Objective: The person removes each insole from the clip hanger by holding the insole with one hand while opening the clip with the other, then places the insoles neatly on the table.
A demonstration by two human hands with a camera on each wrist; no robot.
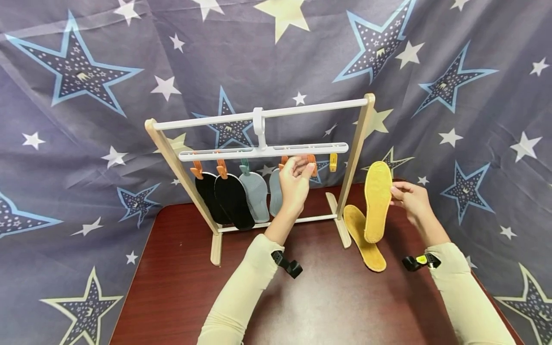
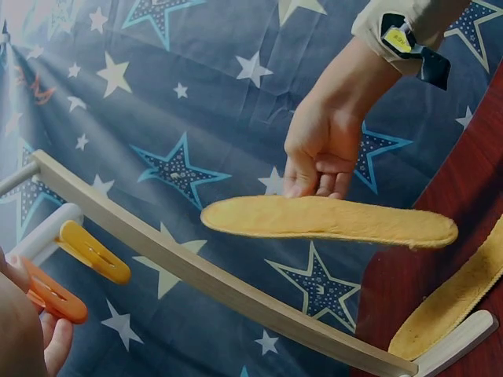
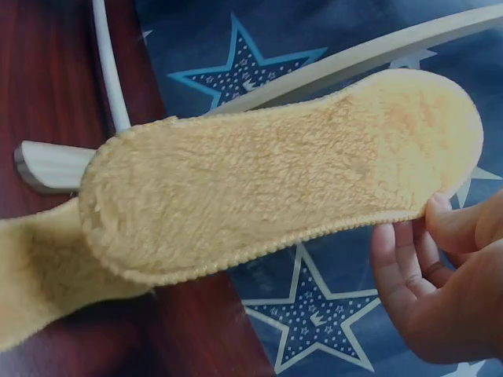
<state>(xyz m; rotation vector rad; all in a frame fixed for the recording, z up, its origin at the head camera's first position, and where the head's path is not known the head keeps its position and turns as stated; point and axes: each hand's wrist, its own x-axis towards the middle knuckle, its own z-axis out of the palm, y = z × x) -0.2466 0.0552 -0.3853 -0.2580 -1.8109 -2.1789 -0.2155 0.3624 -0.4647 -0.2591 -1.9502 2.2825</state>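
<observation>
My right hand (image 1: 411, 199) pinches a yellow fuzzy insole (image 1: 378, 201) by its side edge, holding it upright above the table. In the right wrist view, thumb and fingertips meet on the rim of its wider end. A second yellow insole (image 1: 364, 239) lies below it, beside the rack's foot. My left hand (image 1: 294, 179) is at the white hanger bar (image 1: 293, 151), its thumb and fingers pinching an orange clip (image 2: 55, 290). That hand partly covers a grey insole (image 1: 275, 191) on the bar. The yellow clip (image 1: 333, 162) at the bar's right end hangs with nothing in it.
The hanger hooks over a rack with a white top rail (image 1: 315, 108) and wooden posts (image 1: 355, 153). Black insoles (image 1: 234, 203) and another grey insole (image 1: 255, 196) hang at left from orange and green clips. A star-patterned cloth (image 1: 276, 62) stands behind the reddish-brown table (image 1: 172, 287).
</observation>
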